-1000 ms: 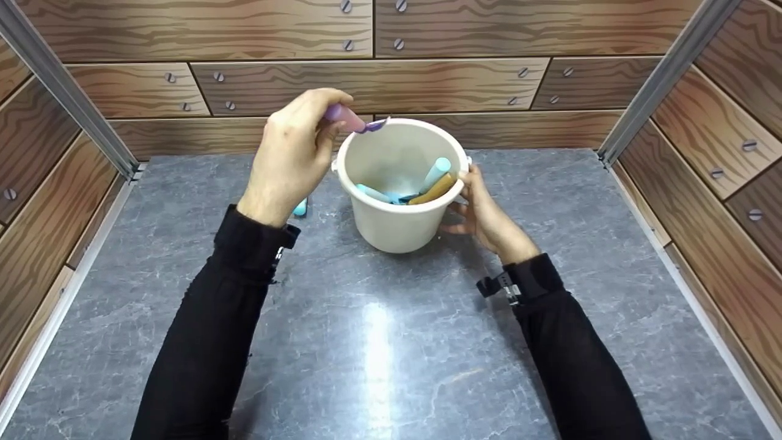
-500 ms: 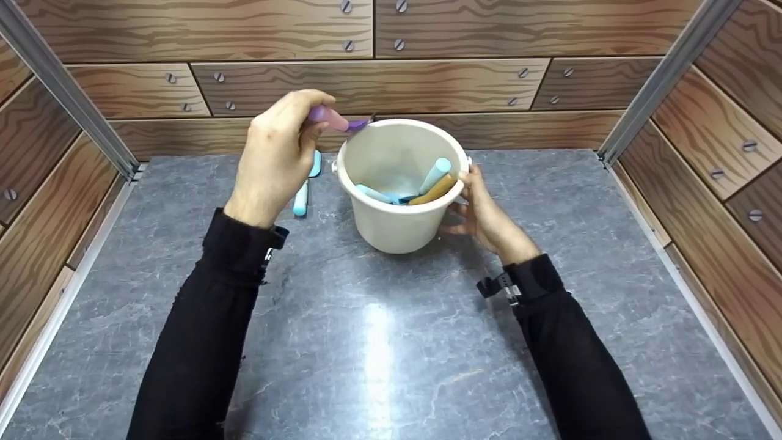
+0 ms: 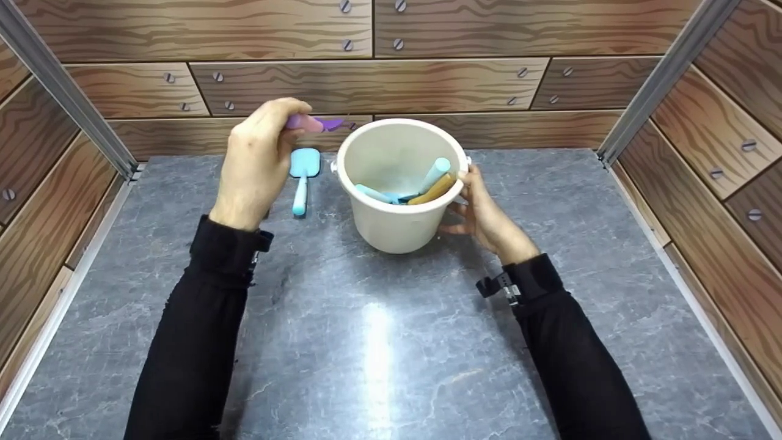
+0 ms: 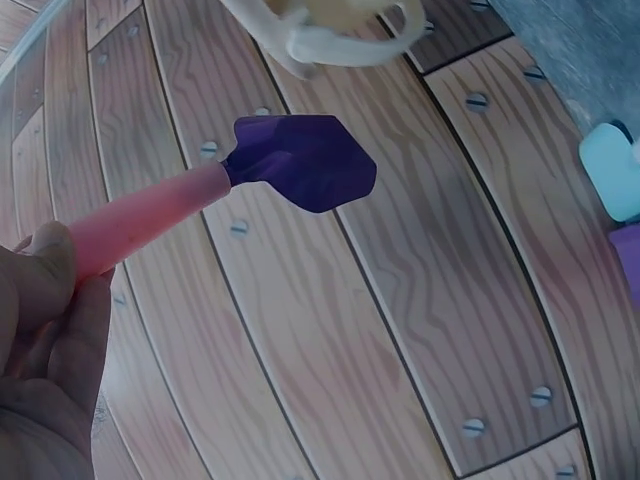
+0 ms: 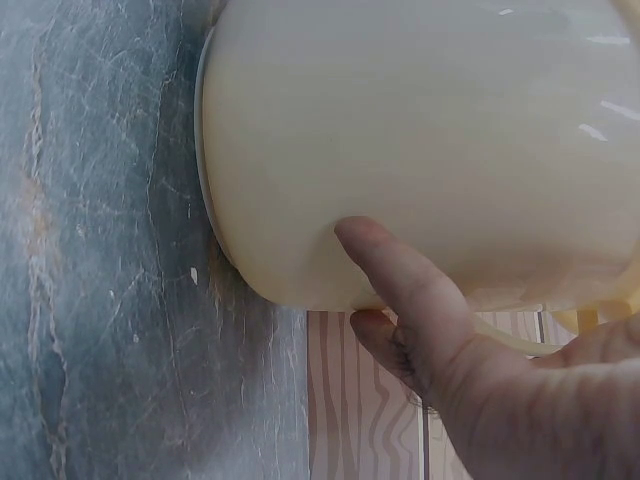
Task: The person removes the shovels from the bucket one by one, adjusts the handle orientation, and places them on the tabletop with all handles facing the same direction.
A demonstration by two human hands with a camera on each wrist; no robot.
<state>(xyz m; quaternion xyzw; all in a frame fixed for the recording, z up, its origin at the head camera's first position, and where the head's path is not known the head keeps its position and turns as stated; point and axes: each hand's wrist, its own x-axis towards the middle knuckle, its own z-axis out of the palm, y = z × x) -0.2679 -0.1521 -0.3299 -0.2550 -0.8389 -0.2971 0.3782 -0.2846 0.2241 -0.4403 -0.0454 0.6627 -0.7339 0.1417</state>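
My left hand [image 3: 253,165] is raised left of the bucket and pinches the pink handle of a small toy shovel [image 4: 305,163]. Its purple pointed blade points right, apart from the bucket rim in the head view. My right hand [image 3: 486,214] holds the cream bucket [image 3: 397,229] at its right side, thumb at the rim and fingers against the wall. Inside the bucket lie a light-blue handle [image 3: 435,174], another light-blue piece [image 3: 372,194] and a mustard-yellow piece [image 3: 435,190]; their lower ends are hidden.
A light-blue toy spatula [image 3: 304,164] lies on the grey marbled table [image 3: 379,366], between my left hand and the bucket. In the left wrist view a purple piece [image 4: 630,255] shows beside a light-blue one, mostly cut off. Wood-patterned walls [image 3: 366,85] enclose three sides.
My left hand has moved left and slightly down with the toy shovel, away from above the bucket rim. The light-blue spatula has come into full view. My right hand and the bucket have stayed put.
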